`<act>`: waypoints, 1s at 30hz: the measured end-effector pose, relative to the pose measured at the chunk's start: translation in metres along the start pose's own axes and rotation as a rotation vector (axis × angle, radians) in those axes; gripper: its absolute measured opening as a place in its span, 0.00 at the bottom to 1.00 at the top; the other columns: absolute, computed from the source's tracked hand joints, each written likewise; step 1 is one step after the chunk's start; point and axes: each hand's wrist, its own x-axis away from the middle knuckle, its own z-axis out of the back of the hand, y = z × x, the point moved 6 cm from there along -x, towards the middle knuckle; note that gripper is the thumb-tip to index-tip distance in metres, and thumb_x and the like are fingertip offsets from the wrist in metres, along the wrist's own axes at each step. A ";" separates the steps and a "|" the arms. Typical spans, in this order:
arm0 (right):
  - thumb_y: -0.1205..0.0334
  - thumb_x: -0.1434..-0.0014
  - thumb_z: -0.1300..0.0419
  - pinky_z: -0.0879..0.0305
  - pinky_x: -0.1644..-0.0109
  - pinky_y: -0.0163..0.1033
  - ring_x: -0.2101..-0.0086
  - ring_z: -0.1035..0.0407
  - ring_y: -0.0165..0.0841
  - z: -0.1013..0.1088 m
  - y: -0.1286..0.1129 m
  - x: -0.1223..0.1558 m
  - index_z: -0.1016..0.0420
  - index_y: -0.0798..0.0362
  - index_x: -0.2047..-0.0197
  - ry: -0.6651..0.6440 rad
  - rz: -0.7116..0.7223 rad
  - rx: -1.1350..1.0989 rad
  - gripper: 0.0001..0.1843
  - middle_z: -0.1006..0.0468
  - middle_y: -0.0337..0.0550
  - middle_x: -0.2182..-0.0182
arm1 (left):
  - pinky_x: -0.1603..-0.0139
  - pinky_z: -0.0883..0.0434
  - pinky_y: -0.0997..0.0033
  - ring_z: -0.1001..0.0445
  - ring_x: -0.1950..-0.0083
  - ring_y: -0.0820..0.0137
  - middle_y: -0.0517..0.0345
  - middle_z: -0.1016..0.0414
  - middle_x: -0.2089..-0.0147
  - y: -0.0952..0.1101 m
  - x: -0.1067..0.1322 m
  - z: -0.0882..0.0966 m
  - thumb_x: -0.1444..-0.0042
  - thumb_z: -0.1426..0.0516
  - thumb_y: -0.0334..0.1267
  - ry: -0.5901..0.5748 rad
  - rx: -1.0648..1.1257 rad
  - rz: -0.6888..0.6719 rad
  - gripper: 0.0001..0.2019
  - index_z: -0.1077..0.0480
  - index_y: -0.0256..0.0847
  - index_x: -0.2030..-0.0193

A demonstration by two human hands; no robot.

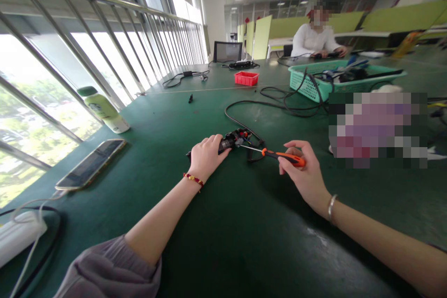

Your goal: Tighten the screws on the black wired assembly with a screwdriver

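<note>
My left hand (pixel 206 156) is wrapped over a black cylindrical device (pixel 228 142) lying on the green table (pixel 216 233). The device's right end is opened up, with small coloured wires and parts showing. A black cable (pixel 240 125) runs beside that end. Between the fingers and thumb of my right hand (pixel 303 170) is a screwdriver (pixel 284 157) with an orange and black handle. Its thin metal shaft points left, and the tip is at the device's exposed end; whether it touches a screw is too small to tell.
A teal basket (pixel 305 87) of tools and cables stands at the back right, near a small red bin (pixel 246 79). At left are a bottle (pixel 104 111), a phone (pixel 91 164) and a white power strip (pixel 21 237). Across the table sits a person (pixel 309 39) in white.
</note>
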 end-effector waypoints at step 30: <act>0.56 0.39 0.47 0.42 0.76 0.33 0.81 0.42 0.26 0.004 -0.003 0.005 0.36 0.49 0.58 0.013 0.015 0.057 0.08 0.40 0.29 0.81 | 0.65 0.34 0.67 0.28 0.57 0.62 0.53 0.27 0.57 0.007 0.001 0.001 0.40 0.48 0.44 -0.037 -0.028 -0.046 0.12 0.37 0.39 0.54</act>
